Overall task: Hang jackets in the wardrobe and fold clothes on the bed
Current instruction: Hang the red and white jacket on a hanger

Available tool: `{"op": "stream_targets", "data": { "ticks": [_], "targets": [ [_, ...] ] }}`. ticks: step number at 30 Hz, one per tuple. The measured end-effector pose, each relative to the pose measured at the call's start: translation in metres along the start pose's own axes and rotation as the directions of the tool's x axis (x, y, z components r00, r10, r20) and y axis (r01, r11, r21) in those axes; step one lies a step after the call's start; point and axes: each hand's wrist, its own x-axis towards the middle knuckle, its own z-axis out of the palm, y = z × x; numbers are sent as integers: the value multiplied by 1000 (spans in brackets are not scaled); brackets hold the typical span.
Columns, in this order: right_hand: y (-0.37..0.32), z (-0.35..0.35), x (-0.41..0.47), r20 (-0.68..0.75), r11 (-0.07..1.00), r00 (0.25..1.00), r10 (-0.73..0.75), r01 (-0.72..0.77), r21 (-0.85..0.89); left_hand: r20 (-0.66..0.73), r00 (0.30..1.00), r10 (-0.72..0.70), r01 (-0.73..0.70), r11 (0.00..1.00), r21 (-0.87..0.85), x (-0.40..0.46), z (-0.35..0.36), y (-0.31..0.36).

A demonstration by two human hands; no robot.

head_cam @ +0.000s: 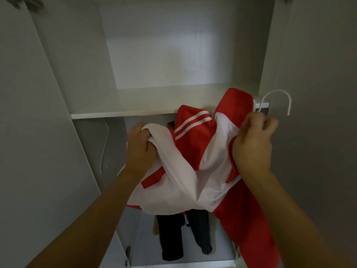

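Observation:
A red and white jacket with white stripes is held up in front of the open wardrobe. My left hand grips a bunch of its white fabric at the left. My right hand grips the jacket's upper right part. A white hanger hook rises just above that hand, and whether the hand also holds the hanger is hidden. One red sleeve hangs down at the lower right.
A white shelf crosses the wardrobe just above the hands. Below it hang dark garments and a beige one. An empty white hanger hangs at the left. Grey doors stand open on both sides.

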Motion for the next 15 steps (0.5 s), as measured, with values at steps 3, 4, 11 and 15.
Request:
{"op": "stream_targets", "data": {
  "ticks": [3, 4, 11, 15],
  "targets": [
    [15, -9, -14, 183, 988, 982, -50, 76, -136, 122, 984, 127, -134, 990, 49, -5, 4, 12],
    [20, -10, -15, 242, 994, 970, 30, -3, -111, 179, 961, 213, -227, 972, 61, -7, 8, 18],
    [38, -24, -51, 667, 811, 656, 352, -570, 133, 496, 752, 434, -416, 896, -153, -13, 35, 63],
    [46, -28, -65, 799, 847, 532, 281, -529, 55, 650, 680, 339, -242, 941, -238, -22, 50, 70]
  ]
}}
